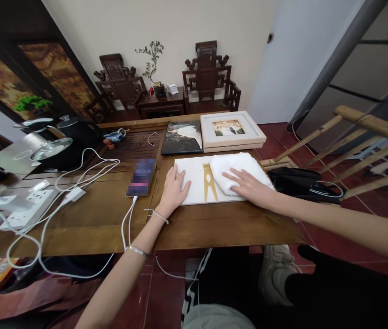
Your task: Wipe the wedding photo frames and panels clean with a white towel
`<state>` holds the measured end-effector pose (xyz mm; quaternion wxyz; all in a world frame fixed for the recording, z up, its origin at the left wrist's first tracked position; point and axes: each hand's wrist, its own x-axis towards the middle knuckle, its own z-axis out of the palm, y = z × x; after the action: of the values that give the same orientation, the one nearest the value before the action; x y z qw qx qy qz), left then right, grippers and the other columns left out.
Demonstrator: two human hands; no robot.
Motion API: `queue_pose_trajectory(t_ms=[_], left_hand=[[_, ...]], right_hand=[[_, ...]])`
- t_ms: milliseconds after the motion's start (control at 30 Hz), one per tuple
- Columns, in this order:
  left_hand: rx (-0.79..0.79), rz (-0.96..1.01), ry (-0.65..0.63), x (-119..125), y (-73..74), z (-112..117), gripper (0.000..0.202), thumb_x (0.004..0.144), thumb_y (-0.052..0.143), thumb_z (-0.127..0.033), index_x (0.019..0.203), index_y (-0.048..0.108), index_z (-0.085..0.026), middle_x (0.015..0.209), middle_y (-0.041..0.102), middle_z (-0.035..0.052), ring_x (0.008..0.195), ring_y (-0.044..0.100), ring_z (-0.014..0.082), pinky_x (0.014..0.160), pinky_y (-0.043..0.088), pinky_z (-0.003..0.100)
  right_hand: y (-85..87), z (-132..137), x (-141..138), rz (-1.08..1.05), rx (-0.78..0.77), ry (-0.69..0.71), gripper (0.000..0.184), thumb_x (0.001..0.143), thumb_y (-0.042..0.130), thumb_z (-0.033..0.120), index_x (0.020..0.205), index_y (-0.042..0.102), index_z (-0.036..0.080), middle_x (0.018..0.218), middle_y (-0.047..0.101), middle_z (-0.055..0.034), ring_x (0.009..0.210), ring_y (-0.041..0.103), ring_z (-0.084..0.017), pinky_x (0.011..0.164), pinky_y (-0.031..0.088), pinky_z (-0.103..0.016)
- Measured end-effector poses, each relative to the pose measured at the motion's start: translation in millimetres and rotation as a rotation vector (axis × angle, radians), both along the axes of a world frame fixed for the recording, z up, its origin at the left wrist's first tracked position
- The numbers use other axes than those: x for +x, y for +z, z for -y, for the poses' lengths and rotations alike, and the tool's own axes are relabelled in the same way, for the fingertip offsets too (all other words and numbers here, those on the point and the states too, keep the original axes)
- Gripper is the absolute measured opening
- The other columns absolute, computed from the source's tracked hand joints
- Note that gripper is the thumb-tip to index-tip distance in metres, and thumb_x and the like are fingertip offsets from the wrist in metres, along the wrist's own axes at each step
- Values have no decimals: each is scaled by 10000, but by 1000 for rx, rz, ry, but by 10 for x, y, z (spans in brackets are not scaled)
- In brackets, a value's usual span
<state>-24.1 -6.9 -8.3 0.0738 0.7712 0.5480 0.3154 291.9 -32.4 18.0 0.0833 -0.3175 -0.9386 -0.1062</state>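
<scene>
My left hand [173, 188] lies at the left edge of a white rectangular board [191, 183], its fingers stretched out and apart. On the board's right half is a folded white cloth [245, 165]. My right hand [247, 184] rests on this cloth with its fingers spread, pressing on it from above. Between my hands, a flat gold A-shaped piece [209, 183] shows on the board; I cannot tell whether it is fixed there. Behind the board are a white picture frame [255, 132] and a dark photo panel [176, 145], side by side.
Left of the board, a phone [141, 178] is plugged into a white cable. A power strip [31, 210], looped cables and a black kettle [77, 130] occupy the table's left side. A bamboo rack [368, 119] and black bag [294, 180] are at the right.
</scene>
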Motion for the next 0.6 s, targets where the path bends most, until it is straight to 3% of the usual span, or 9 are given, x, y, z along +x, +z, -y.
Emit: queue_pose_trajectory(t_ms=[67,167,300,467,533,600], left_hand=[[-33,20,-77,-6,-36,-42,434,924,534,-322,1318,575,-144,1577,357,164,1497,247,349,1214,233,527],[-89,33,-114,-24,-45,-75,469,942,495,-324,1363,541,-120,1557,399,174,1499,262,331,1222,222,516],[-112,38,-125,-45,-13,-68,503,943,501,-335,1380,528,-88,1549,408,194,1495,280,316,1231,211,489],[-123,45,-127,-64,-16,-67,505,952,494,-345,1389,524,-95,1554,407,180,1497,280,298,1231,211,488],[-123,67,-119,-67,-30,-75,478,963,471,-330,1382,534,-107,1552,414,170,1497,284,288,1230,211,489],[-122,78,-115,-67,-41,-83,459,972,444,-313,1374,544,-116,1549,423,160,1495,289,281,1229,215,494]], right_hand=[[11,7,9,22,-9,-1,237,900,510,28,989,673,175,1538,422,-168,1440,323,-382,1043,389,-672],[63,-32,19,50,-25,6,317,847,502,-25,1035,666,170,1537,420,-179,1424,352,-385,1012,426,-650],[195,-302,-18,74,-46,43,477,720,470,-104,1086,646,146,1497,468,-191,1369,439,-348,984,479,-537],[335,-704,-132,92,-113,-92,523,681,430,-107,1088,645,139,1175,652,-178,1072,633,-279,844,516,-386],[334,-721,-149,81,-126,-121,518,674,429,-100,1074,645,149,1116,657,-164,1006,643,-265,818,509,-367],[295,-612,-135,47,-123,-93,522,660,432,-100,1060,642,162,1179,647,-163,1071,623,-280,853,506,-386]])
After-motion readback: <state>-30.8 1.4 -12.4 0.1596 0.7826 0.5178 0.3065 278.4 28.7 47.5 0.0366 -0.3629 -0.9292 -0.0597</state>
